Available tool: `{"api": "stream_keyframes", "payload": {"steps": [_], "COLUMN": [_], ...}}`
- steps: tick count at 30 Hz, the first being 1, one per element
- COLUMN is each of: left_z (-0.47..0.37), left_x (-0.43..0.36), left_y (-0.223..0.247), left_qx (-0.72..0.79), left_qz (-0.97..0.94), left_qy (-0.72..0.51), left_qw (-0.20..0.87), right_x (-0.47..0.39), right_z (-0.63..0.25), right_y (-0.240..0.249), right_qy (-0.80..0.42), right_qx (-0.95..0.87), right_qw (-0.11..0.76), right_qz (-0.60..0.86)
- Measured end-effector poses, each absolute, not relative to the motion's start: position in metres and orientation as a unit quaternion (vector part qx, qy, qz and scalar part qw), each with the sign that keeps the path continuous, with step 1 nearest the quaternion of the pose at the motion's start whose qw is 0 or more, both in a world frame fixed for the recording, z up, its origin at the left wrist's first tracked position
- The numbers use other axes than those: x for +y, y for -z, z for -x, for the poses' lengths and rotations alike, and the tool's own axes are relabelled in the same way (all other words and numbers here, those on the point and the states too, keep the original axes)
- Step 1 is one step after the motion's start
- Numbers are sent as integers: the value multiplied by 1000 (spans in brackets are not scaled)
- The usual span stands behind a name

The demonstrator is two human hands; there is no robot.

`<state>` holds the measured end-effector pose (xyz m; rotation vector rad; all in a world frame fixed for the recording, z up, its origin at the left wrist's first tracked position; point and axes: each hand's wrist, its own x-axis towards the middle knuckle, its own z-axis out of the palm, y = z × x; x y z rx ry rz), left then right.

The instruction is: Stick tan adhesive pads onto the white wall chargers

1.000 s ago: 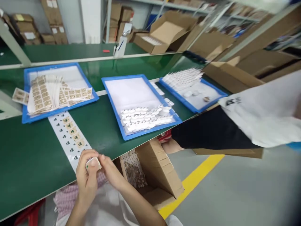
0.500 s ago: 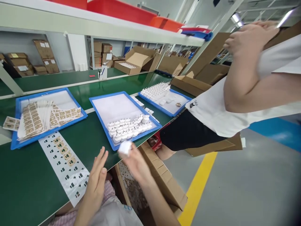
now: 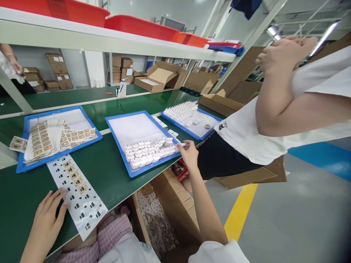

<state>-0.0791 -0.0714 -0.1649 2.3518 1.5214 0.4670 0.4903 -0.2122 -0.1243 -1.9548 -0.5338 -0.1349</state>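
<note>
My right hand [image 3: 188, 153] is at the right front corner of the middle blue tray [image 3: 153, 116], pinching a small white plastic part [image 3: 179, 145], mostly hidden by the fingers, at the end of a row. Similar white parts [image 3: 146, 156] with thin dark pins on top stand in rows in that tray's front half. Flat on the green table lies my left hand [image 3: 49, 215], fingers spread, its fingertips at the left edge of a white sticker sheet [image 3: 82, 204]. Several tan stickers [image 3: 75, 177] remain on the sheet among small dark cut-outs.
A left blue tray [image 3: 20, 160] carries stacked sticker sheets [image 3: 45, 138]. More white parts fill part of a right blue tray [image 3: 201, 137]. Beside it stands a co-worker in a white shirt [image 3: 246, 124], arms raised. An open carton [image 3: 175, 204] with scraps sits below the table edge.
My right hand has carried the white part forward and right to the middle tray's corner. My left hand has moved left and down onto the table beside the sticker sheet.
</note>
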Motion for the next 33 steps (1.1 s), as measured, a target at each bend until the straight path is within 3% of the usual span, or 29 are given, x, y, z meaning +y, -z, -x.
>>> {"api": "stream_keyframes", "payload": {"steps": [7, 13, 17, 19, 21, 26, 33], "left_z": [69, 55, 45, 40, 36, 35, 34], "left_x": [-84, -96, -97, -97, -98, -100, -102], "left_y": [155, 137, 128, 126, 126, 128, 130], "left_qx": [524, 513, 515, 514, 519, 526, 520], "left_qz": [-841, -844, -839, -838, -833, -826, -822], "left_qy": [-79, -53, -71, -73, -77, -103, -136], "left_qw": [110, 147, 161, 168, 173, 173, 188], "right_x": [-215, -218, -182, -155, -131, -106, -102], "right_z": [-471, -380, -271, -223, -189, -165, -177], "right_y": [104, 85, 97, 109, 122, 139, 140], "right_qy": [155, 255, 94, -48, -115, -145, -162], "right_qx": [-288, -348, -636, -759, -799, -810, -794], "right_qw": [462, 500, 477, 376, 303, 250, 256], "right_qz": [824, 751, 599, 530, 506, 510, 526]}}
